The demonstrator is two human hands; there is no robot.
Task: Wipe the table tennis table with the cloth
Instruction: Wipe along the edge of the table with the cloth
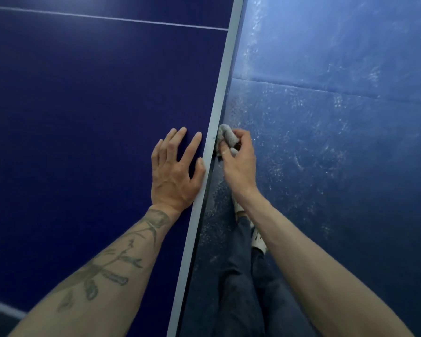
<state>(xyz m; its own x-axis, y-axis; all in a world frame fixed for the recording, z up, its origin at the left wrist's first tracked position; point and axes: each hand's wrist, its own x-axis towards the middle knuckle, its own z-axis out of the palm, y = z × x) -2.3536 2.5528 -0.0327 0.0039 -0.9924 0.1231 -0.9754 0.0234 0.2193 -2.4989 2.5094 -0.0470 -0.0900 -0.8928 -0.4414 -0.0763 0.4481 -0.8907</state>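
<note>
On my far left I see the dark blue table tennis table [71, 105]. It fills the whole left half of the view. A thin white line [107, 18] runs across its top part.

Next comes my left arm, with a leaf tattoo [112, 268] drawn along it. My left hand [175, 171] lies flat on the table, palm down, with the fingers straight and spread wide. It holds nothing. Its thumb sits right next to the pale edge strip [219, 100] that runs along the side of the table.

Just past that strip is the cloth [226, 136]. It is small, gray and bunched up, and it touches the outer side of the table edge. My right hand [241, 164] grips it, with the fingers and thumb curled around it. Part of the cloth sticks out above the fingers.

Below the right arm I see legs in dark jeans [243, 288] and a white shoe [259, 239].

On the right is the blue floor [338, 142]. It has lots of pale scuff marks, and a seam crosses it.
</note>
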